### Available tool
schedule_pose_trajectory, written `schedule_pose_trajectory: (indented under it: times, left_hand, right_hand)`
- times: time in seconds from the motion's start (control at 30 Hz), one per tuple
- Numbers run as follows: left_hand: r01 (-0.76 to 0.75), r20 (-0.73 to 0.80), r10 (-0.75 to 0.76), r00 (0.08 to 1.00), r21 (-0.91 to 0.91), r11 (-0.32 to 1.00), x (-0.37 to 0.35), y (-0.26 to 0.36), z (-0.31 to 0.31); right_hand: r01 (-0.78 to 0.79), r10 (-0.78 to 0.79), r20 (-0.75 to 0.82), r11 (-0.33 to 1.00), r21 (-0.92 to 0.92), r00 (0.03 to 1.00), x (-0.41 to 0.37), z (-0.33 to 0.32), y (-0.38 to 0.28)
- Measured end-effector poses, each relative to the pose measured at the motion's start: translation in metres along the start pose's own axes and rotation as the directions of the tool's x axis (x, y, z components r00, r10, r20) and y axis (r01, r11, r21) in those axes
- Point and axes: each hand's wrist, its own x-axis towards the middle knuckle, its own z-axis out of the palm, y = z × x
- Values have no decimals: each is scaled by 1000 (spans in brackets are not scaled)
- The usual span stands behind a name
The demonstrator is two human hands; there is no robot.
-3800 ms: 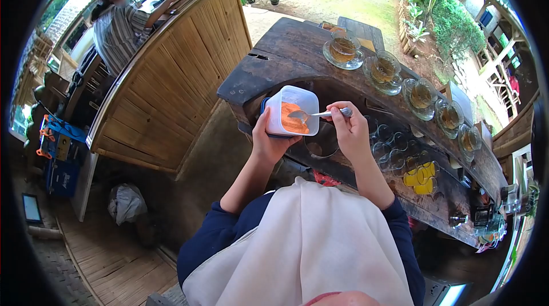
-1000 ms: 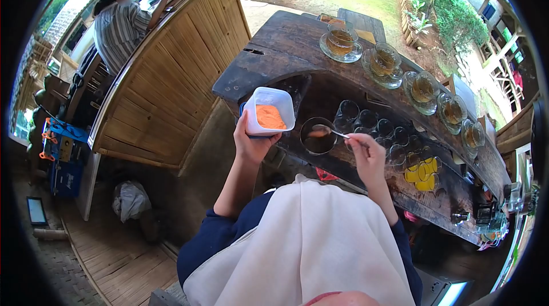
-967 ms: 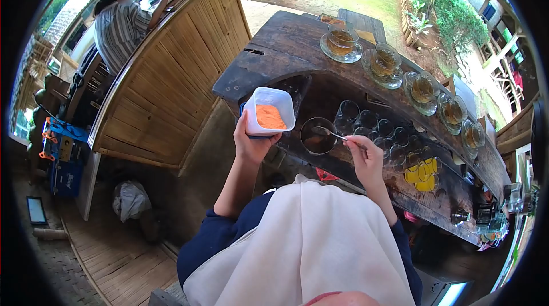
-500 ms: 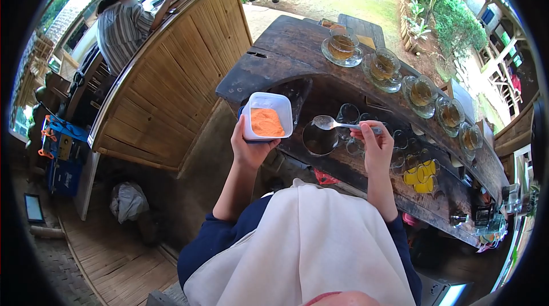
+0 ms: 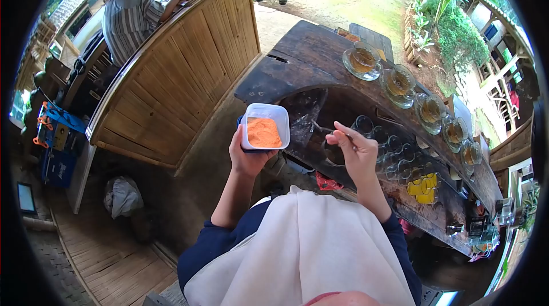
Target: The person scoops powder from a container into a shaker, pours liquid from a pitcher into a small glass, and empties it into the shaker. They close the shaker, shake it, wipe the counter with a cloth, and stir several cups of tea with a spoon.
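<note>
Looks like your right hand [image 5: 357, 154] has slid left since the last frame: the spoon [image 5: 323, 129] was out over the dark glass [image 5: 335, 155], and now its head points past the glass toward the clear plastic bag [image 5: 307, 106]. That hand now hides part of the glass from your head camera. You've got the spoon handle pinched between thumb and fingertips, with the head out to the left (it's small and blurry, so I can't tell whether anything is on it).

Your left hand [image 5: 247, 160] has the white tub [image 5: 281, 116], fingers and thumb wrapped around its lower side, open top facing you. Orange powder [image 5: 263, 133] sits inside, and something dark blue shows at the tub's lower edge. The tub is left of the spoon, well apart from it, just off the near edge of the wooden counter [image 5: 291, 49].

Right of your spoon hand you've got a bunch of clear glasses [image 5: 394, 146] on the lower shelf, with yellow-filled glasses [image 5: 423, 188] at the near end. Five cups of brown drink [image 5: 363, 60] on saucers run along the upper ledge. Over on the left, another person [image 5: 127, 26] is at the bamboo counter [image 5: 183, 72], hand near some papers.
</note>
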Motion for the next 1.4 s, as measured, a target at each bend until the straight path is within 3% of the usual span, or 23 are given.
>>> schedule_pose_trajectory:
  times: [0.03,0.1,0.17,0.23,0.3,0.33,0.47,0.63,0.73,0.93,1.0,1.1,1.4]
  left_hand:
    - [1,61,-2,998,9,1000,-1,4,0]
    - [8,123,-11,992,20,1000,0,13,-5]
    - [48,309,-41,950,-16,999,3,24,-15]
    - [43,267,-33,963,-30,999,5,32,-18]
    - [39,225,-28,974,-44,998,7,41,-24]
    - [41,220,-36,975,-17,999,10,45,-28]
    - [74,263,-71,962,-1,997,19,62,-36]
    - [82,233,-86,969,26,996,27,79,-37]
    - [91,219,-106,970,79,993,27,84,-40]
    - [114,217,-132,967,95,989,28,82,-47]
    - [129,218,-147,965,93,987,27,81,-48]
    - [140,196,-157,968,99,985,28,80,-51]
    - [195,209,-206,956,73,978,26,72,-48]
  right_hand:
    - [-79,79,15,997,-16,997,-2,7,-5]
    - [-91,92,58,996,-11,994,-5,19,-9]
    - [-149,151,117,988,-27,982,-8,31,-5]
    - [-173,182,169,983,-66,969,-10,42,2]
    - [-328,297,243,940,97,924,-15,57,8]
    - [-445,412,288,894,56,864,-13,61,1]
    - [-364,334,225,925,110,915,-20,88,29]
    - [-420,403,157,901,104,902,-19,105,52]
    - [-439,435,127,898,8,891,-18,112,72]
    - [-354,357,-21,932,78,934,-11,130,108]
    - [-362,374,-24,909,207,927,-10,132,118]
    - [-422,426,33,876,234,904,-9,130,117]
    - [-497,504,-32,859,127,863,-10,132,111]
